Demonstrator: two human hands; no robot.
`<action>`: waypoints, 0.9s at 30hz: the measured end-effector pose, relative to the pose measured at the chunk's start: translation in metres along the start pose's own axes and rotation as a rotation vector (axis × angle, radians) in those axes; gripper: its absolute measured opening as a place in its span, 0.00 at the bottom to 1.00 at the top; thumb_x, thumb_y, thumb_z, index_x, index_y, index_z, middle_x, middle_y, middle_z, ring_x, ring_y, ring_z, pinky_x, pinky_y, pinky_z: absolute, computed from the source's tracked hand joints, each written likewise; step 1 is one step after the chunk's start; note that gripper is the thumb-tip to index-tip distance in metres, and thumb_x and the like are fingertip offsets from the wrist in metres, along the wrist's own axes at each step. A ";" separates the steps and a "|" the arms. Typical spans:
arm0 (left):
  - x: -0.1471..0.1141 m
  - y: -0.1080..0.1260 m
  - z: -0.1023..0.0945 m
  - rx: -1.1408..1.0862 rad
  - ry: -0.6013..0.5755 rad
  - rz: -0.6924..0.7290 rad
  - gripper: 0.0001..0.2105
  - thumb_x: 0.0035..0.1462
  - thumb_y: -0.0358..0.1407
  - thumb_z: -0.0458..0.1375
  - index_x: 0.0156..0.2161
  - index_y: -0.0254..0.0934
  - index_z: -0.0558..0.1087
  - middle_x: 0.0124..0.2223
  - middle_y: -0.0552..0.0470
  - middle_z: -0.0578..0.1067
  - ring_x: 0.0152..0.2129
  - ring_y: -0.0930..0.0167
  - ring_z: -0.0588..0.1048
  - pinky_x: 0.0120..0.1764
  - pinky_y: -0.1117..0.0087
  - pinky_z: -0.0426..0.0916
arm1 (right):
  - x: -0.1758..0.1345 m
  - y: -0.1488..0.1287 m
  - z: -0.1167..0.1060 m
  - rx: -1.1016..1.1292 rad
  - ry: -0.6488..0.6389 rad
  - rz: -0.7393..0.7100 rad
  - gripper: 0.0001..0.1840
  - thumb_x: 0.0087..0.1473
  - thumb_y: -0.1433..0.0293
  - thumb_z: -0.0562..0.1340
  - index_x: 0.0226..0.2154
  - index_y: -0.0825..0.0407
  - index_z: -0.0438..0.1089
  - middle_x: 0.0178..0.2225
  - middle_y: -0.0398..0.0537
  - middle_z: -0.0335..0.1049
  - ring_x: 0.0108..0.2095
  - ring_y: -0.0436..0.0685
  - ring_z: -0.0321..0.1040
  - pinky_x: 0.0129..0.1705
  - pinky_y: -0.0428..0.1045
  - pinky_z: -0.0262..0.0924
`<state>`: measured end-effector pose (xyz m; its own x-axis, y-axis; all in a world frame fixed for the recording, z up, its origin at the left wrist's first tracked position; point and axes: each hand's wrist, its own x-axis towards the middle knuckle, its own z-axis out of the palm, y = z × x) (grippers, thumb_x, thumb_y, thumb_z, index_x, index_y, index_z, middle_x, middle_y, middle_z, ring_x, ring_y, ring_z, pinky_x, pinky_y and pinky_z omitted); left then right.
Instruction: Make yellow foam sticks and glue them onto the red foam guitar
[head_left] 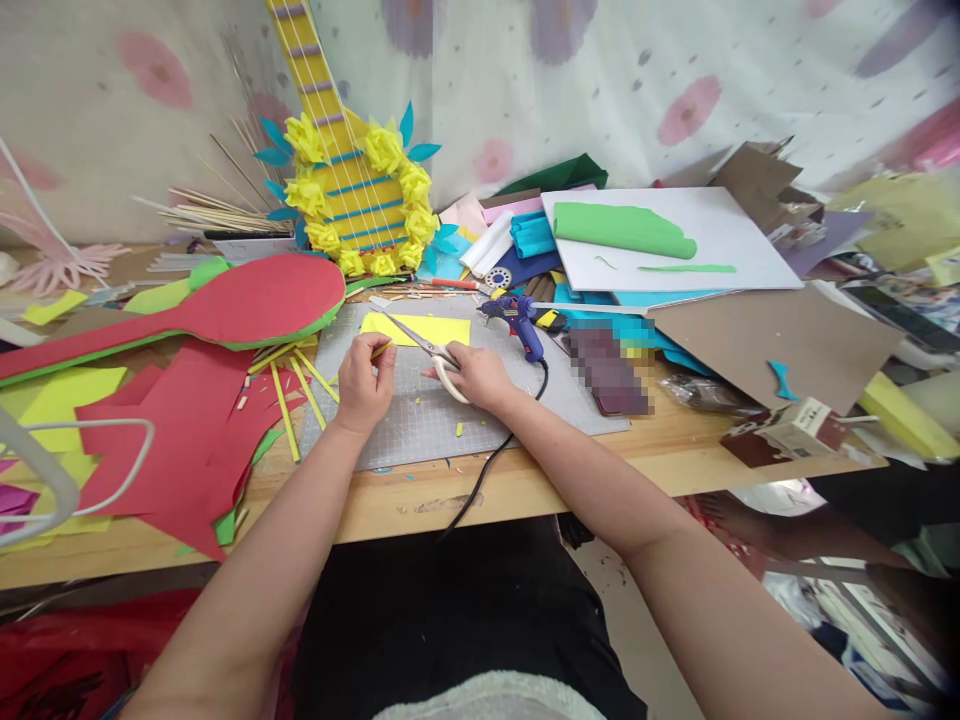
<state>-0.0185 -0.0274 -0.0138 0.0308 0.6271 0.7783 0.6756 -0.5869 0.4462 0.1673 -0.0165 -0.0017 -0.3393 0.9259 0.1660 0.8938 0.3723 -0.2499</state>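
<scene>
My right hand (480,375) is closed around the white handles of a pair of scissors (420,338). The blades point up and left over a yellow sheet of paper (442,329) on the grey cutting mat (405,440). Left of the scissors, my left hand (365,380) pinches a thin yellow-wrapped stick (382,350) between thumb and fingers. Several similar yellow sticks (284,405) fan out at the mat's left edge. A blue glue gun (523,322) stands just beyond my right hand, its black cable running down over the table edge.
A yellow paper guitar (364,205) with flowers leans at the back. A red guitar-shaped cutout (262,300) and red paper (172,440) lie left. On the right are a white board (667,240) with green paper, brown cardboard (780,335) and a small carton (784,432).
</scene>
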 end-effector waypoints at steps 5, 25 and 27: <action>0.004 0.006 0.000 0.163 -0.065 0.064 0.08 0.60 0.37 0.45 0.33 0.38 0.64 0.29 0.49 0.70 0.28 0.69 0.67 0.33 0.66 0.59 | 0.006 0.006 0.004 -0.070 0.056 0.189 0.19 0.55 0.56 0.51 0.39 0.54 0.62 0.38 0.57 0.69 0.39 0.60 0.66 0.36 0.49 0.54; 0.002 0.003 0.012 0.372 -0.076 -0.036 0.12 0.58 0.37 0.47 0.24 0.40 0.59 0.22 0.51 0.64 0.24 0.67 0.62 0.29 0.65 0.50 | 0.005 0.013 -0.001 -0.008 0.152 0.241 0.18 0.51 0.63 0.56 0.44 0.52 0.59 0.42 0.55 0.65 0.43 0.61 0.61 0.40 0.52 0.57; 0.002 0.000 0.014 0.337 -0.108 -0.035 0.12 0.60 0.38 0.46 0.25 0.39 0.62 0.25 0.50 0.66 0.26 0.67 0.63 0.31 0.65 0.51 | 0.008 0.011 -0.001 -0.023 0.153 0.291 0.18 0.52 0.63 0.55 0.45 0.51 0.58 0.43 0.55 0.65 0.44 0.62 0.61 0.37 0.52 0.57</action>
<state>-0.0080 -0.0187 -0.0180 0.0692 0.7049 0.7059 0.8819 -0.3739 0.2870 0.1750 -0.0053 -0.0024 -0.0219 0.9724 0.2322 0.9539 0.0898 -0.2862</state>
